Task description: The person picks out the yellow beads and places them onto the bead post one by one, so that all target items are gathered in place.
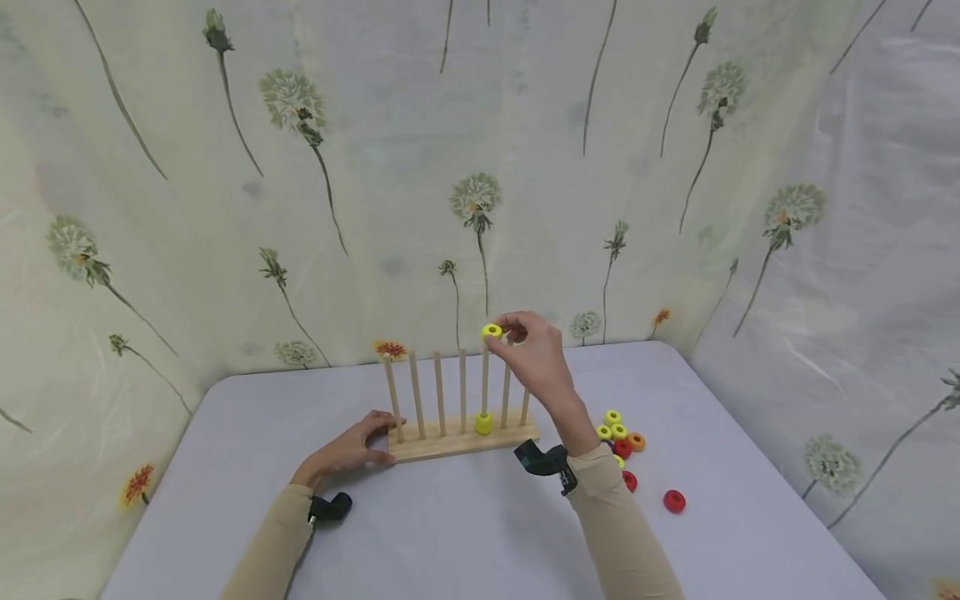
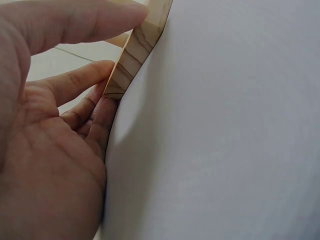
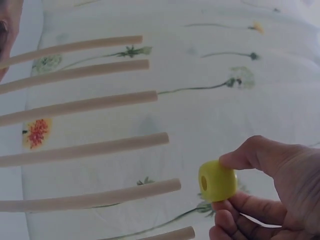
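My right hand (image 1: 536, 354) pinches a yellow bead (image 3: 218, 181) between thumb and fingertips. In the right wrist view its hole faces the tip of a wooden peg (image 3: 150, 187), with a small gap between them. The peg rack has a row of several upright pegs on a flat wooden base (image 1: 427, 446). Another yellow bead (image 1: 483, 423) sits at the bottom of the peg under the held one. My left hand (image 1: 348, 450) grips the base's left end, thumb on the near side and fingers on the far side; the left wrist view shows the wooden end (image 2: 131, 65) between them.
Loose yellow beads (image 1: 612, 417), an orange bead (image 1: 637, 442) and red beads (image 1: 622, 449) lie in a cluster right of the rack, partly behind my right forearm. One red bead (image 1: 674, 501) lies apart, nearer me. A flowered curtain (image 1: 397, 208) hangs behind the white table (image 1: 420, 533).
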{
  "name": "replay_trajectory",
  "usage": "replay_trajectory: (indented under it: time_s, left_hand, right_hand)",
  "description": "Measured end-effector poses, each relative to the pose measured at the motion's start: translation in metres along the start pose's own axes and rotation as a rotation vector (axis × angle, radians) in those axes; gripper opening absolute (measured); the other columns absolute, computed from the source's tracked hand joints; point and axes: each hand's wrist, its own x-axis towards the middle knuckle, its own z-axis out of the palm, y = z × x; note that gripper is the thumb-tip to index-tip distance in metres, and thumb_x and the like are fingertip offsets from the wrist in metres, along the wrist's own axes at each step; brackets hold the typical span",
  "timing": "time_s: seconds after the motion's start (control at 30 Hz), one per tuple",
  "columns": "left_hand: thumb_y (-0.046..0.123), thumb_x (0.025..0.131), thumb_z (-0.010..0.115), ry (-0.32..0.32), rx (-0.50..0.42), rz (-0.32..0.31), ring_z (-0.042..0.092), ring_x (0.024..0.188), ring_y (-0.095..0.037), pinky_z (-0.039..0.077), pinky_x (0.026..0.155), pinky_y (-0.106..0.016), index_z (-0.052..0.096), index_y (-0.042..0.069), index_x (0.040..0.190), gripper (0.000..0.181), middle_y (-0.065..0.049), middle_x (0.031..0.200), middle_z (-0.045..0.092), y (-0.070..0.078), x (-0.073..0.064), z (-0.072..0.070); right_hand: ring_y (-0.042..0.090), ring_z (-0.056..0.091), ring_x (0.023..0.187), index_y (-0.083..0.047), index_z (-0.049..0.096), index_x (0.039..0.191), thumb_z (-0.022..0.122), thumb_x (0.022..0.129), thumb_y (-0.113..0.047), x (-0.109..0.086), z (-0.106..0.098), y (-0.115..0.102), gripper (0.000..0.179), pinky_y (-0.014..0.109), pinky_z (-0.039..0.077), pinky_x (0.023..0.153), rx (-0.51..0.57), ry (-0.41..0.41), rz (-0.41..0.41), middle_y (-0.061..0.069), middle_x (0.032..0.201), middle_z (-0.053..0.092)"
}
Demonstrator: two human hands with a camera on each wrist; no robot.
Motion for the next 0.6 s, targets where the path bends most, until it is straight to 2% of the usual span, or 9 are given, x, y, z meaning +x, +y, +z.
replay_trajectory:
  time_s: [0.23,0.47,0.6]
  left_hand:
    - [0.028,0.078,0.078,0.004,0.011,-0.020,0.037,0.134,-0.030,0.027,0.110,-0.055,0.051,0.015,0.138,0.067,-0.009,0.141,0.041,-0.001,0.000,0.000]
    - [0.029,0.079,0.077,0.002,0.018,0.014,0.037,0.132,-0.031,0.028,0.109,-0.055,0.050,0.013,0.139,0.067,-0.011,0.139,0.041,-0.001,0.000,0.000]
    - [0.028,0.079,0.077,0.003,0.020,0.025,0.038,0.132,-0.032,0.027,0.109,-0.057,0.050,0.012,0.138,0.067,-0.011,0.139,0.042,0.000,0.000,0.000]
  right_hand:
    - [0.025,0.057,0.089,-0.007,0.069,0.103,0.072,0.085,-0.022,-0.002,0.012,-0.004,0.023,0.037,0.049,0.079,-0.046,0.019,0.045,0.008,0.099,0.065]
    - [0.029,0.057,0.091,-0.005,0.068,0.101,0.070,0.086,-0.020,-0.004,0.019,-0.007,0.021,0.039,0.048,0.078,-0.088,0.048,0.049,0.010,0.098,0.063]
    - [0.027,0.056,0.090,-0.005,0.068,0.101,0.070,0.086,-0.020,-0.005,0.021,-0.006,0.022,0.038,0.047,0.077,-0.100,0.047,0.063,0.010,0.097,0.063]
